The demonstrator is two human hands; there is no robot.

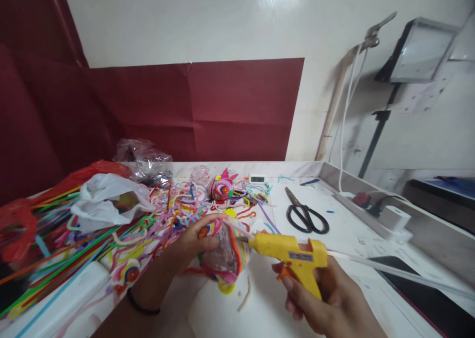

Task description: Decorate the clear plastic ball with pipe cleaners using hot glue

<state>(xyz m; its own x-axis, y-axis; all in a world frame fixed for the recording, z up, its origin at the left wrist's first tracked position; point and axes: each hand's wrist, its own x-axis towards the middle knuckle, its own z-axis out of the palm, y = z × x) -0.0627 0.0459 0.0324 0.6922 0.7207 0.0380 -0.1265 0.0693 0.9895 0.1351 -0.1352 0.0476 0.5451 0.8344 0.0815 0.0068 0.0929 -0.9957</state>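
Observation:
My left hand (202, 239) is wrapped round a clear plastic ball (224, 251) partly covered in coloured pipe cleaners, with its bare side towards me. In my right hand (315, 293) is a yellow glue gun (289, 249), my fingers at its orange trigger. The gun's metal nozzle points left and meets the ball's right side, at an orange and white strip; whether glue is coming out I cannot tell. A short pale pipe cleaner piece (244, 293) lies on the white surface below the ball.
Loose pipe cleaners (174, 199) are heaped at the left, beside a white plastic bag (111, 199). A finished-looking colourful fish figure (223, 187) sits behind the ball. Black-handled scissors (306, 214) lie to the right, near a power strip (374, 219) and a dark tablet-like slab (419, 288).

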